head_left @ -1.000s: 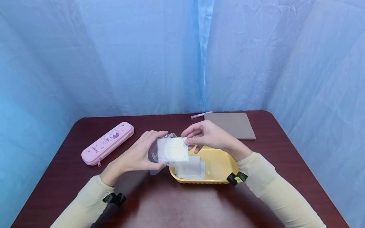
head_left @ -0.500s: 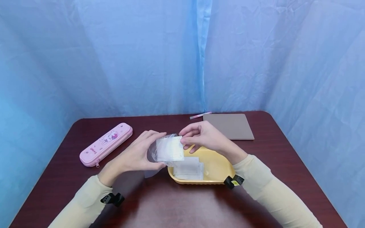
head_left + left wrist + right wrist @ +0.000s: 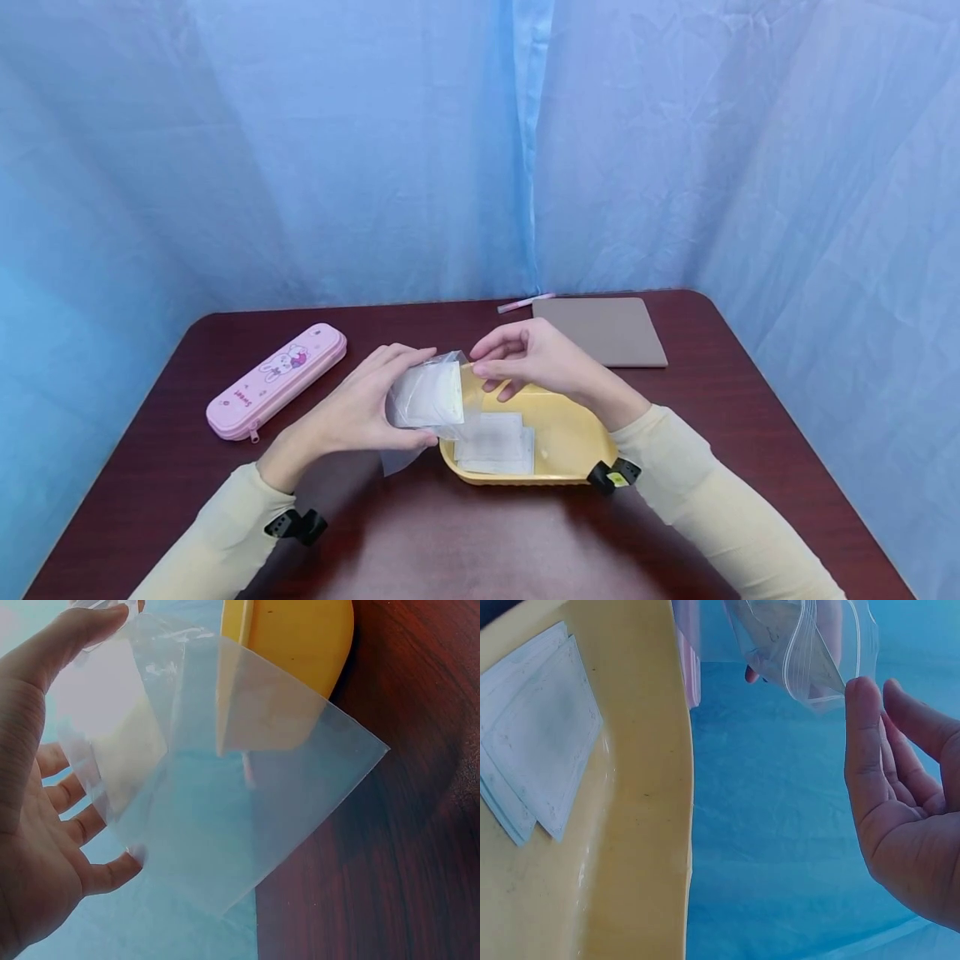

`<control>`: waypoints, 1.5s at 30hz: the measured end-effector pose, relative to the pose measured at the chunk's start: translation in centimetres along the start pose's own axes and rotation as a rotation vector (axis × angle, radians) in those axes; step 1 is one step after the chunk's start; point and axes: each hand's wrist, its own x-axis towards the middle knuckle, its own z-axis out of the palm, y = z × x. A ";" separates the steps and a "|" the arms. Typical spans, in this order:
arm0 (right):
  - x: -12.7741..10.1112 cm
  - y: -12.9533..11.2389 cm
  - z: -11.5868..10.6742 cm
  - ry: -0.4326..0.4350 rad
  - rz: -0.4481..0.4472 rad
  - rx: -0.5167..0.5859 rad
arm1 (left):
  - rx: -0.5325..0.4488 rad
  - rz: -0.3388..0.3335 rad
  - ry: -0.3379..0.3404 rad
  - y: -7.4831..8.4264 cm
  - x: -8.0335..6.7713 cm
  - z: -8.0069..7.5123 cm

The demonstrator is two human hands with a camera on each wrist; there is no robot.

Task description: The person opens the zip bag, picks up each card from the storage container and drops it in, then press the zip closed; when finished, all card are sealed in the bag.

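Left hand (image 3: 367, 404) is gripping clear zip bag (image 3: 285, 802), white card (image 3: 435, 396) sitting mostly inside; right hand (image 3: 543, 362) is holding nothing, fingers loosely bending beside bag's mouth. Insertion looking nearly done; sealing probably remaining, loose cards (image 3: 491, 437) lying in yellow tray (image 3: 573, 429).

The bag (image 3: 217, 787) is glossy clear plastic, the tray (image 3: 645, 787) smooth plastic, the worktop (image 3: 480, 542) shiny wood; the cards (image 3: 551, 735) are perhaps matt paper.

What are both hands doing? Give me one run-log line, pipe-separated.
left hand: holds clear bag, white card in it | right hand: by bag mouth, pinching nothing | yellow tray: more white cards inside
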 end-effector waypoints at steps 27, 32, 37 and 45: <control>2.2 4.4 -4.4 -0.387 0.106 -0.289 | -0.188 -0.097 0.002 -1.1 -0.8 -0.3; 2.4 5.2 -4.6 -0.406 0.098 -0.364 | -0.174 -0.096 -0.007 -1.2 -0.9 -0.4; 2.3 5.9 -4.6 -0.398 0.147 -0.436 | -0.174 -0.073 -0.013 -1.3 -1.1 -0.4; 2.5 7.5 -4.0 -0.378 0.244 -0.451 | -0.179 -0.069 -0.007 -1.5 -1.8 -0.4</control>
